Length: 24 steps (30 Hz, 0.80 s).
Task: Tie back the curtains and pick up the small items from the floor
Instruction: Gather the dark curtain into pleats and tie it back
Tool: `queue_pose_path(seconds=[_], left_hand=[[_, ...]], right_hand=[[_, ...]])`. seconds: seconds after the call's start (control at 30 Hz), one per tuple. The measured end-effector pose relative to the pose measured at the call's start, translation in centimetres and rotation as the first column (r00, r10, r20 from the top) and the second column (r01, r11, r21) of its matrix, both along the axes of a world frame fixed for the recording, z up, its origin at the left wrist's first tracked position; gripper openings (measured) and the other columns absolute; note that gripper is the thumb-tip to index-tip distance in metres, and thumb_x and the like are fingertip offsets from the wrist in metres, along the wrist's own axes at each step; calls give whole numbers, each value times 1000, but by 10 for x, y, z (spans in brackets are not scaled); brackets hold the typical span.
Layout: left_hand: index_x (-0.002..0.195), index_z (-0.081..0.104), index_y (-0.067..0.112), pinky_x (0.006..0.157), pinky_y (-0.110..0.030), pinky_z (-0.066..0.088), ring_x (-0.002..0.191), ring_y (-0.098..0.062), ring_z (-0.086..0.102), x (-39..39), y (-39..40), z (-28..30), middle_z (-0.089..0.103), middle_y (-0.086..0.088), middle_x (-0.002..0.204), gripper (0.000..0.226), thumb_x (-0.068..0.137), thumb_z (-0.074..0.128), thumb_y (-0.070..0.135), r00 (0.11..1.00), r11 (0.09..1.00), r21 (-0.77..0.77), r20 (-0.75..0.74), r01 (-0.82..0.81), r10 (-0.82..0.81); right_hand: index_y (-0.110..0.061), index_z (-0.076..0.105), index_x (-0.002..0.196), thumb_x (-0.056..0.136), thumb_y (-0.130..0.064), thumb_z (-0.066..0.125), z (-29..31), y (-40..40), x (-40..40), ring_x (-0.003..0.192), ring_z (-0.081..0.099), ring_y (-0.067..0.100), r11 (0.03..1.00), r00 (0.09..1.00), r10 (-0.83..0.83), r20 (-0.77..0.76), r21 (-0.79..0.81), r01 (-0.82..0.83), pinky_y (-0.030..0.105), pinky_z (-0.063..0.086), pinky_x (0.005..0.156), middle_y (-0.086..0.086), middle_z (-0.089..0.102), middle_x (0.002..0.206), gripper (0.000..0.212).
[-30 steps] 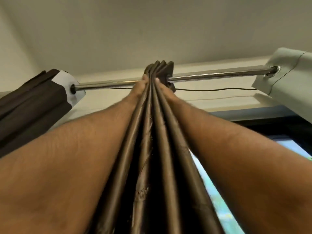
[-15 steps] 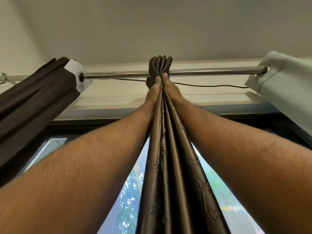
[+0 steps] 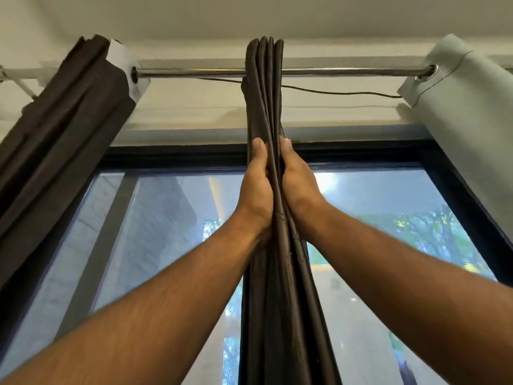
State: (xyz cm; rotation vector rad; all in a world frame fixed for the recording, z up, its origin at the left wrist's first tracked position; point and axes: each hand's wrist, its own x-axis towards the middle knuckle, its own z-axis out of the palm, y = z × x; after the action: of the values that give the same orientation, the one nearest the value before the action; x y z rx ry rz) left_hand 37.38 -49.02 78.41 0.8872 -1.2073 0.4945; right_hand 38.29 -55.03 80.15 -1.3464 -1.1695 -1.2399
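Two hands press a gathered brown curtain (image 3: 266, 107) between them, a little below the metal rod (image 3: 194, 72) it hangs from. The left hand (image 3: 256, 190) lies flat against the left side of the bunched folds and the right hand (image 3: 298, 187) against the right side, palms facing each other with the cloth sandwiched in the narrow gap. On each hand the thumb side faces the camera, lying straight and pointing up along the fabric; the other fingers sit behind the folds, so I cannot tell whether they are straight or curled round the back. The curtain's pleats rise above the fingertips in a tight, narrow bundle, loop over the rod, and fall below the wrists in a wider column between the two forearms to the bottom edge of the view. Along the rod to the left hangs a second dark curtain (image 3: 63, 129), bunched and with a white lining showing at its top corner, well apart from the hands. To the right a pale curtain (image 3: 466, 107) hangs from the same rod by an eyelet. A thin dark wire (image 3: 347, 93) sags just under the rod. Behind everything is a window (image 3: 166, 218) with a dark frame.
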Motion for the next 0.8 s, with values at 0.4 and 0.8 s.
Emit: queue_pose_path(seconds=[0.4, 0.8], left_hand=[[135, 40, 45, 94, -41, 55, 111, -20, 64, -18, 30, -92, 59, -3, 129, 64, 92, 53, -1, 713, 716, -18, 70, -698, 698], [99, 63, 21, 60, -12, 31, 82, -11, 54, -24, 61, -117, 51, 4, 106, 8, 94, 58, 24, -9, -11, 8, 211, -1000, 977]], right_hand=[[-25, 60, 103, 91, -9, 55, -119, -33, -13, 84, 66, 13, 927, 845, 376, -381, 153, -344, 31, 56, 78, -2, 69, 96, 21], [-27, 54, 82, 76, 9, 52, -143, -50, -13, 79, 58, 23, 861, 871, -471, -140, 145, 488, 29, 47, 69, 1, 56, 91, 37]])
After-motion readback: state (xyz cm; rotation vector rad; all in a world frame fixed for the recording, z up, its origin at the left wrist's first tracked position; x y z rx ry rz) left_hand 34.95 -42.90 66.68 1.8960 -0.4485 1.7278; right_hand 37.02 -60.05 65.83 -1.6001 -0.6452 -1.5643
